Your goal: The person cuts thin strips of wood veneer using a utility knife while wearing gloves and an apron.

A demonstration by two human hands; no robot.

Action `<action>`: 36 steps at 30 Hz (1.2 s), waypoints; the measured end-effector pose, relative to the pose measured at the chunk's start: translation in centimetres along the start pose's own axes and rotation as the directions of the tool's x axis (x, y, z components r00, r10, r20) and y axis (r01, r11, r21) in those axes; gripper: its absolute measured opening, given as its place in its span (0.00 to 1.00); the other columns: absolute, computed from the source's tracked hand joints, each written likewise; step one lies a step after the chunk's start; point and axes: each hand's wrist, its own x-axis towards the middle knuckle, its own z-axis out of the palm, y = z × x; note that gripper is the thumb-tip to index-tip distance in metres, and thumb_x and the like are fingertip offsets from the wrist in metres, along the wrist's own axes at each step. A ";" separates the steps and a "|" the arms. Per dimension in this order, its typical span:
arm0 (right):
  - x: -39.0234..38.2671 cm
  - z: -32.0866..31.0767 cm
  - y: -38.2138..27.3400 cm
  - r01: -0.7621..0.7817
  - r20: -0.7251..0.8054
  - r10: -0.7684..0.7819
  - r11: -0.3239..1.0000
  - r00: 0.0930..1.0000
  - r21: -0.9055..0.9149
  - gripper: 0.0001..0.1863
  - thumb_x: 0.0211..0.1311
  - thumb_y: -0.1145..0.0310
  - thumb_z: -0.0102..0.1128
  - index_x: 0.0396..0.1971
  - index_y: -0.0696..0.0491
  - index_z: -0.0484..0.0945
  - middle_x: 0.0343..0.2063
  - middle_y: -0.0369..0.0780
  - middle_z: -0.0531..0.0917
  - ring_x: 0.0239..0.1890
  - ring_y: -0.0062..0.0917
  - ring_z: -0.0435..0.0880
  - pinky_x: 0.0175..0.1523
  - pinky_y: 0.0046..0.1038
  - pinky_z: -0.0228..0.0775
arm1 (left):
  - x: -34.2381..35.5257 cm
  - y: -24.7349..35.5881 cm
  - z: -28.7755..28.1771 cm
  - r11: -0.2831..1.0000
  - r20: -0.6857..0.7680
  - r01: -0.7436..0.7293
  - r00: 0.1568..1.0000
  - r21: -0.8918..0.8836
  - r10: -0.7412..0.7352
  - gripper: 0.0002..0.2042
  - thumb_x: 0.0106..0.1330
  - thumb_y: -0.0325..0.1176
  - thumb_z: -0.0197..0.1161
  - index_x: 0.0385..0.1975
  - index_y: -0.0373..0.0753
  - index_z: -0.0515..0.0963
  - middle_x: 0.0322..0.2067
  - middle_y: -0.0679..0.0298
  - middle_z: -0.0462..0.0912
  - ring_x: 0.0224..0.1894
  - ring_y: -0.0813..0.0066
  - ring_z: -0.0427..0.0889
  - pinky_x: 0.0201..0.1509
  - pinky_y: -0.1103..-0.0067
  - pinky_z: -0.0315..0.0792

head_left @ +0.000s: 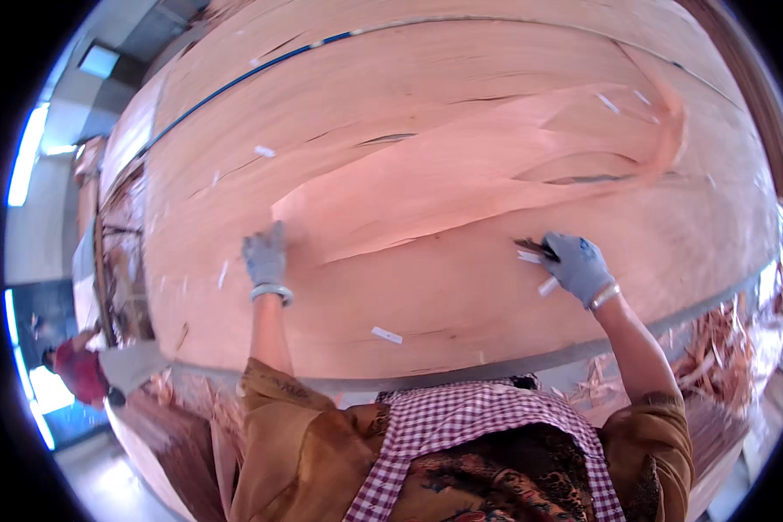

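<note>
A large sheet of pale pinkish wood veneer (391, 309) covers the worktable in front of me. On it lies a loose, lighter veneer piece (426, 187), its far right end narrowing into a curled strip. My left hand (265, 257), in a grey glove, is beside the left end of that piece; motion smears its fingers, so their grip is unclear. My right hand (576, 263), also gloved, closes around a small dark tool (538, 248) whose tip points left over the sheet. White paper-like strips lie by the tool; whether the hand holds any is unclear.
Short white strips (386, 335) are scattered over the veneer. A blue-and-white cord (278, 61) arcs across the far side. Torn veneer scraps (713, 357) pile up below the near right edge. Stacked veneer (165, 444) stands at near left. Farther left is a person in red (80, 372).
</note>
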 end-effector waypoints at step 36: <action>12.0 -2.8 2.4 0.053 -0.326 -0.129 0.971 0.936 -0.232 0.07 0.57 0.71 0.53 0.37 0.50 0.74 0.45 0.38 0.75 0.42 0.37 0.79 0.42 0.38 0.73 | 9.7 10.7 -0.2 0.438 0.277 0.210 0.956 -0.874 0.095 0.13 0.64 0.29 0.60 0.48 0.37 0.77 0.38 0.67 0.78 0.32 0.84 0.77 0.33 0.86 0.74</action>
